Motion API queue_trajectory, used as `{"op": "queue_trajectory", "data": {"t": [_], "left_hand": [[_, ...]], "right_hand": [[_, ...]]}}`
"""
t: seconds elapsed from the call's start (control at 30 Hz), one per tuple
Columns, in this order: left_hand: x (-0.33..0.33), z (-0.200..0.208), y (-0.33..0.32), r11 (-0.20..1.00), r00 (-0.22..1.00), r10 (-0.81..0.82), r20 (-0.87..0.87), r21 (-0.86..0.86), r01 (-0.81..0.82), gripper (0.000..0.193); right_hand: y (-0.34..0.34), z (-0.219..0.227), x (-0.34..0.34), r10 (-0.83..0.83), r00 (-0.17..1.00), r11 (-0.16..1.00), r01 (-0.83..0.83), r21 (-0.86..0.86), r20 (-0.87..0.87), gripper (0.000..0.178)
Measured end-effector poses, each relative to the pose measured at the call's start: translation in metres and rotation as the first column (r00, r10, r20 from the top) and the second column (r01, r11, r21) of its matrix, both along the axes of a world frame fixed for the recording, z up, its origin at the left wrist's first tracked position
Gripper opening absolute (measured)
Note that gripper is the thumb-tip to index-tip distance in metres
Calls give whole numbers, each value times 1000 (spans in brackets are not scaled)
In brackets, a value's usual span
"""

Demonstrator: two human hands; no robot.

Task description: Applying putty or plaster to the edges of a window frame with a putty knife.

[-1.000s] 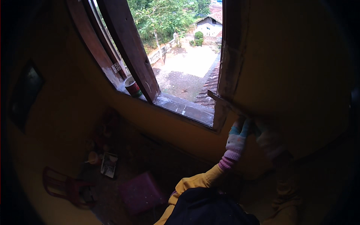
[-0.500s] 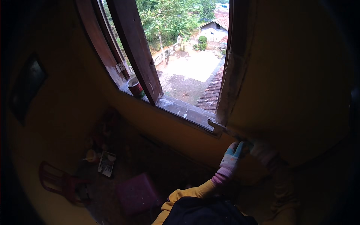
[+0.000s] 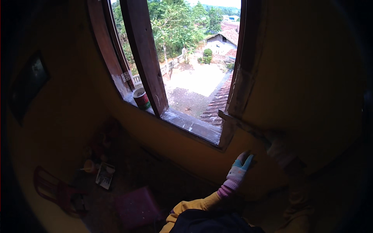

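Note:
My right hand (image 3: 279, 148), in a pale knitted glove, is closed around the near end of a long, narrow dark tool (image 3: 245, 126); its exact kind is too dark to make out. The tool's notched far end lies in front of the lower right corner of the window frame (image 3: 229, 130); whether it touches the wood cannot be told. Lower and to the left, my left hand (image 3: 241, 162), in a white, teal and purple glove, is raised by the yellow wall with thumb and fingers apart. Nothing shows in it.
A red and green paint can (image 3: 141, 98) stands on the windowsill (image 3: 192, 125) beyond the upright post (image 3: 145, 58). Below are a purple stool (image 3: 138, 207), a red plastic chair (image 3: 54, 190), a tray (image 3: 105, 175) and a yellowish container (image 3: 89, 166). A dark picture (image 3: 31, 87) hangs at left.
My left hand has come away from beside the right hand and the tool, moving lower. My right hand has lifted the tool a little at the frame's corner. The view has shifted slightly.

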State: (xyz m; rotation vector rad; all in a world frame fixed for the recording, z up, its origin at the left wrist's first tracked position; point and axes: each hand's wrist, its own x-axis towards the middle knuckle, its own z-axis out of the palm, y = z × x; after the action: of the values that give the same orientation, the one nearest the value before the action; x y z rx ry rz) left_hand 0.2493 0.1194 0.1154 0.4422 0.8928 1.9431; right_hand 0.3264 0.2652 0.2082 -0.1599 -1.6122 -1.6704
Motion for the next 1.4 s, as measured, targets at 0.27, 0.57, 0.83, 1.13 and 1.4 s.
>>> {"op": "queue_trajectory", "data": {"t": [0.27, 0.57, 0.83, 1.13, 1.4], "left_hand": [[8, 2, 0, 997, 999, -40, 19, 60, 39, 42], [2, 12, -18, 998, 1000, 12, -1, 69, -12, 41], [-45, -22, -38, 992, 991, -3, -135, -129, -14, 37], [-131, -40, -62, 931, 946, -286, 150, -189, 312, 40], [-190, -62, -95, 870, 901, -377, 212, -254, 424, 38]], "right_hand": [[-22, 82, 8, -268, 883, 636, 462, 618, -385, 35], [-86, 117, -6, 43, 887, -220, -439, -871, -459, 31], [-120, 48, -23, 281, 953, -782, 159, -602, -113, 45], [-155, -16, -75, -88, 991, -977, -106, -187, -106, 47], [-167, -61, -106, -398, 914, -901, -406, -155, -79, 47]]}}
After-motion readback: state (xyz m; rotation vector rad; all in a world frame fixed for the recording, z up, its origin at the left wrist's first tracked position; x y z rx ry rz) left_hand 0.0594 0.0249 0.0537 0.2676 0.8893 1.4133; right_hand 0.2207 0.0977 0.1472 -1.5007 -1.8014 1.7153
